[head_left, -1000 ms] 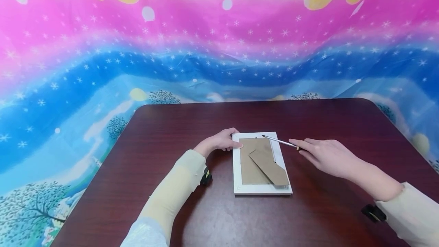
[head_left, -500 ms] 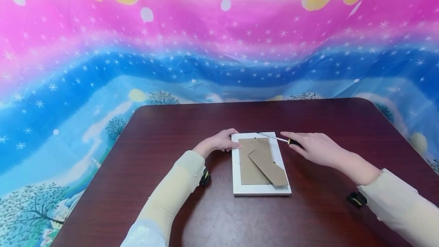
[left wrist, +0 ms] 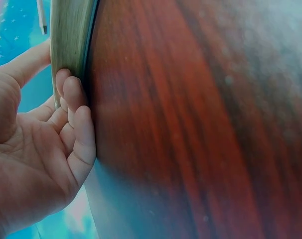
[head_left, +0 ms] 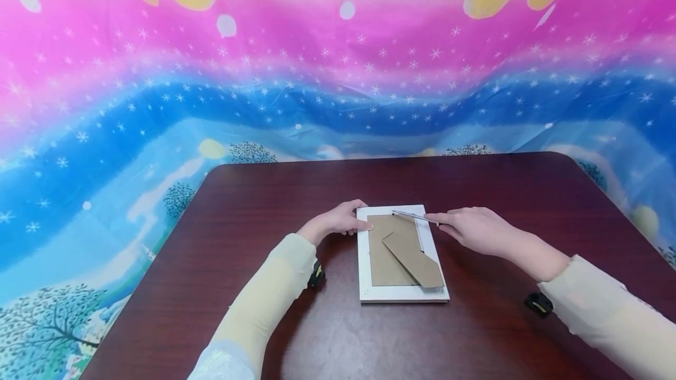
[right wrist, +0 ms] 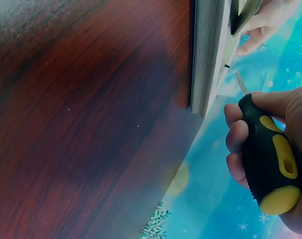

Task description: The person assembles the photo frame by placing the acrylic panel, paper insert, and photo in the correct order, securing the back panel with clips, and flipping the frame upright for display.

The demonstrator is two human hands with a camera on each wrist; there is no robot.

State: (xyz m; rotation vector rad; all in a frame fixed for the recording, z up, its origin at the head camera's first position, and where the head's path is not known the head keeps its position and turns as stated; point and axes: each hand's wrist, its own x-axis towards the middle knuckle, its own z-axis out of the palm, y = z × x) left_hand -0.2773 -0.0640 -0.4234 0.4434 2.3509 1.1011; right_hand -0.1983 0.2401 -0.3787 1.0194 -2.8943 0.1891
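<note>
A white picture frame (head_left: 365, 260) lies back up on the table, showing its brown backing board (head_left: 384, 271) and an angled easel leg (head_left: 417, 264). My left hand (head_left: 338, 219) holds the frame's left side near the far corner, thumb on the rim; in the left wrist view its other fingers (left wrist: 82, 134) curl against the side edge. My right hand (head_left: 480, 230) grips a black and yellow screwdriver (right wrist: 268, 154). The screwdriver's shaft slants over the frame's far right corner, its tip near a small dark tab (right wrist: 227, 65) at the board's far edge. Whether they touch I cannot tell.
The dark red-brown table (head_left: 264, 192) has rounded far corners. Behind it hangs a pink and blue cloth (head_left: 338, 92) with snowflakes and trees. A black wrist device (head_left: 538, 305) sits under the right sleeve, and another (head_left: 317, 275) under the left.
My right hand has moved left with the screwdriver, bringing its tip further across the frame's far end. My left hand and the picture frame have stayed in place.
</note>
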